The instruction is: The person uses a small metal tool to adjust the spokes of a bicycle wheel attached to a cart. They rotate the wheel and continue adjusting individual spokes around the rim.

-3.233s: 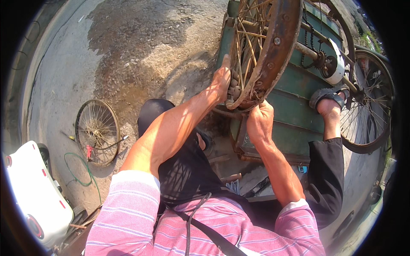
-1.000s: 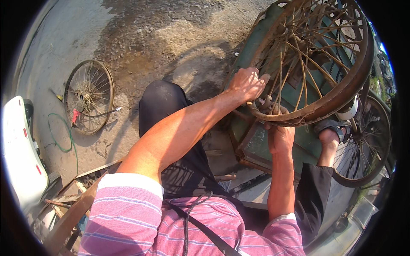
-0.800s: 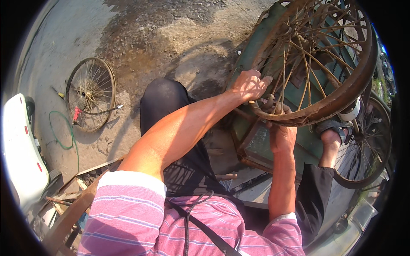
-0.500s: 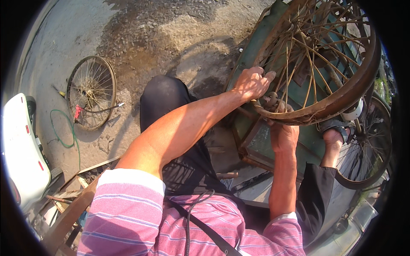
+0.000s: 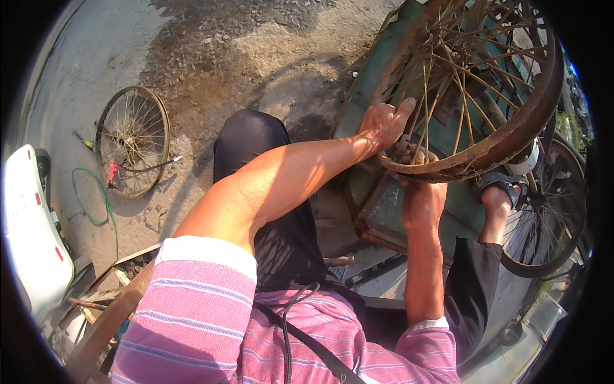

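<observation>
Clock positions run from the middle of the view, 12 at the top. Left hand (image 5: 386, 125), about 1 o'clock: half closed, fingers curled, thumb stretched out towards the spokes (image 5: 461, 115). It lies at the left edge of the rusty wheel (image 5: 470, 169); its own back hides the fingertips, so cannot tell whether it grips anything. Right hand (image 5: 423, 200), about 3 o'clock: closed on the lower left rim from below, fingertips showing on the inner side; the rim crosses in front and hides part of the hand.

Rusty wheel fills 1 to 2 o'clock, tilted. Behind and below it, a green box (image 5: 391, 203), partly screened by spokes and arms. White round part (image 5: 526, 160) near the rim at 2 to 3 o'clock.

At 3 o'clock, a sandalled foot (image 5: 500, 195); just beyond, a spoked wheel (image 5: 543, 224), partly covered by the foot. Dark-trousered knee (image 5: 251, 137) towards 10 to 11 o'clock, left forearm crossing the leg.

Well apart, 9 to 10 o'clock: bare wheel (image 5: 131, 144) on the ground (image 5: 224, 83), with a red tool (image 5: 112, 170) and dark hose (image 5: 148, 168) in front. Green cord (image 5: 96, 222) nearby. White vehicle (image 5: 35, 230), about 9 o'clock; wood scraps (image 5: 99, 298), 8 o'clock.
</observation>
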A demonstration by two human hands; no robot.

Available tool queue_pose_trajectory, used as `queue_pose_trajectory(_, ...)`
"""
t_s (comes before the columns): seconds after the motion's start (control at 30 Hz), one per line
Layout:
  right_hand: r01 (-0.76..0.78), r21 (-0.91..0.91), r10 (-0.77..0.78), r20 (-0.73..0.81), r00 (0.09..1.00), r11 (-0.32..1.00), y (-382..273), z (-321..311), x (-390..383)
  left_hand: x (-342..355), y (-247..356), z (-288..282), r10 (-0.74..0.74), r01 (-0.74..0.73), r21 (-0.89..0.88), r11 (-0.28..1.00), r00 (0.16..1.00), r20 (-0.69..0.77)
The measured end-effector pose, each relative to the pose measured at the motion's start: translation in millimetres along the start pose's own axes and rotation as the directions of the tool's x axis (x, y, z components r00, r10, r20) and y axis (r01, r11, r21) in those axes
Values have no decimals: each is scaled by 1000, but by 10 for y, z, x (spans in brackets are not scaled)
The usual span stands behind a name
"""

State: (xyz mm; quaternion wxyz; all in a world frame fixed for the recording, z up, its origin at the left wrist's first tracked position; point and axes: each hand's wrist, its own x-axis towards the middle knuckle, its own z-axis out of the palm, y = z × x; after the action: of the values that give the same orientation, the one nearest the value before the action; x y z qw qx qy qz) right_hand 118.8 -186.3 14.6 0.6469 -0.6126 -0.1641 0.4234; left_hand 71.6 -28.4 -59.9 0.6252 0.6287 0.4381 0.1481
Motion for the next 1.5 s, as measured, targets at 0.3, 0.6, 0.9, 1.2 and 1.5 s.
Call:
queue_pose_trajectory(0.3,-5,16,5,42,999,1000,73,-85,52,-130,-29,-151,198,-187,283,941,980,-12)
queue_pose_trajectory(0.6,-66,77,57,111,992,995,154,-200,166,-255,-270,-445,211,-243,233,941,965,154)
queue_pose_trajectory(0.9,-112,125,92,155,984,986,156,-149,181,-570,-369,-339,-130,136,-77,988,988,83)
queue_pose_trajectory(1.2,-247,-145,254,26,967,958,295,-362,225,-654,116,-553,94,-130,184,974,976,195)
queue_pose_trajectory(1.5,-70,-270,114,149,982,960,224,-476,468,-593,180,-556,161,-321,475,819,924,346)
